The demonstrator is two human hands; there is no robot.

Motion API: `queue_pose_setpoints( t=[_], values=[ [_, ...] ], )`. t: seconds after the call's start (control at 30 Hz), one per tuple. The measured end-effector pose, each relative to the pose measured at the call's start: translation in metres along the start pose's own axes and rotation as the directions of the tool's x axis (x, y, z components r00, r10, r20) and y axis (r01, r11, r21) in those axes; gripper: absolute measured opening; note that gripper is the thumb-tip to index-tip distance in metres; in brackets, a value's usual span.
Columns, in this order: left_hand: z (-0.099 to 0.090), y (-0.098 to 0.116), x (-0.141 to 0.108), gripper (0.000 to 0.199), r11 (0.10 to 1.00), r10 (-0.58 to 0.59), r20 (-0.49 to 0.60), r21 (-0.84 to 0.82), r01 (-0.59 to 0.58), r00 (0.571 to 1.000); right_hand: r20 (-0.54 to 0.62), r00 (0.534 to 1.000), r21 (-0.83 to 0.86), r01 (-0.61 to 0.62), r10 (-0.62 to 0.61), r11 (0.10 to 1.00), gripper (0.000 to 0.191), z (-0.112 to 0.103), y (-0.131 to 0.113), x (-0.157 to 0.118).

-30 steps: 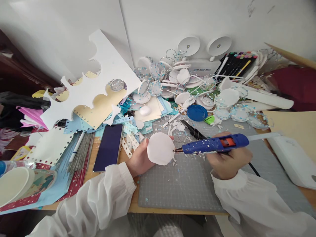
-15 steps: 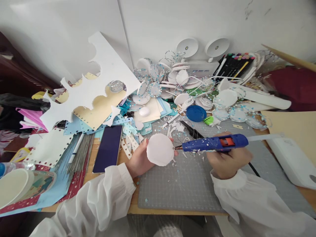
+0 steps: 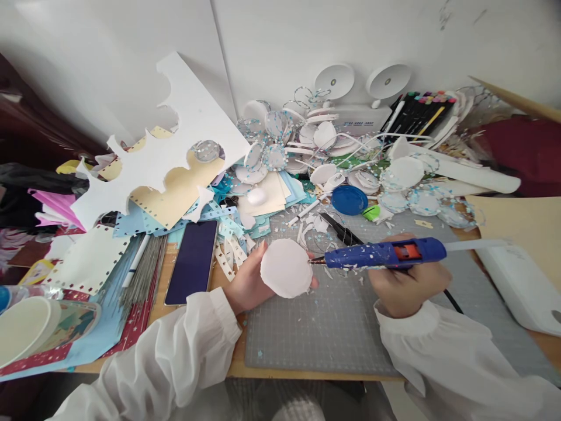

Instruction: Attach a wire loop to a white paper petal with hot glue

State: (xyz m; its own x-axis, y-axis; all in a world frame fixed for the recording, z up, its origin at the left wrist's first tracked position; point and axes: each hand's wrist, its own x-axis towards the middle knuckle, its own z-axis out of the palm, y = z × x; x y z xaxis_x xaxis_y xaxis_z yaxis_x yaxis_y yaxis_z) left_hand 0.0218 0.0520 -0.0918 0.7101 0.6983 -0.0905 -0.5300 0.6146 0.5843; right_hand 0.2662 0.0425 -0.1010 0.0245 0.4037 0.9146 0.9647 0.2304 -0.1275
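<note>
My left hand (image 3: 249, 279) is closed around the edges of a round white disc (image 3: 287, 268), its flat face turned up toward me. Fingertips show at the disc's right edge; the rest of them are hidden beneath it. In my right hand (image 3: 407, 286) is a blue hot glue gun (image 3: 363, 255), speckled with white bits and with a clear glue stick (image 3: 475, 244) coming out of its back. The gun's nozzle is at the right rim of the disc; whether it touches I cannot tell. Both hands are above a grey cutting mat (image 3: 324, 339).
Behind the hands are white discs with tinsel wire (image 3: 276, 158), a blue lid (image 3: 349, 200) and a black pen-like tool (image 3: 339, 229). At left are a phone (image 3: 191, 263), wire stems (image 3: 144, 280), a paper cup (image 3: 48, 327) and cut white board (image 3: 193, 123). Markers (image 3: 423, 114) stand at back right.
The disc has turned slightly in my left hand, and its edge sits a little lower. The glue gun has shifted slightly to the right, its nozzle still at the disc's rim.
</note>
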Motion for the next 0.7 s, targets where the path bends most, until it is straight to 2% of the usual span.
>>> queue_pose_setpoints(
  t=[0.27,0.4,0.7],
  values=[
    [-0.006,-0.002,-0.002,0.057,0.998,-0.031,0.050,-0.054,0.034,0.998,0.054,0.985,0.071,-0.167,0.163,0.983,0.009,-0.005,-0.013,0.012],
    [-0.005,-0.002,-0.003,0.056,0.997,-0.041,0.050,-0.059,0.044,0.998,0.093,0.982,0.043,-0.170,0.165,0.985,0.008,-0.005,-0.013,0.010],
    [-0.007,-0.004,-0.005,0.053,0.997,-0.063,0.075,-0.050,0.067,0.995,0.147,0.972,0.135,-0.203,0.183,0.970,0.009,-0.007,-0.017,0.012]
  ],
)
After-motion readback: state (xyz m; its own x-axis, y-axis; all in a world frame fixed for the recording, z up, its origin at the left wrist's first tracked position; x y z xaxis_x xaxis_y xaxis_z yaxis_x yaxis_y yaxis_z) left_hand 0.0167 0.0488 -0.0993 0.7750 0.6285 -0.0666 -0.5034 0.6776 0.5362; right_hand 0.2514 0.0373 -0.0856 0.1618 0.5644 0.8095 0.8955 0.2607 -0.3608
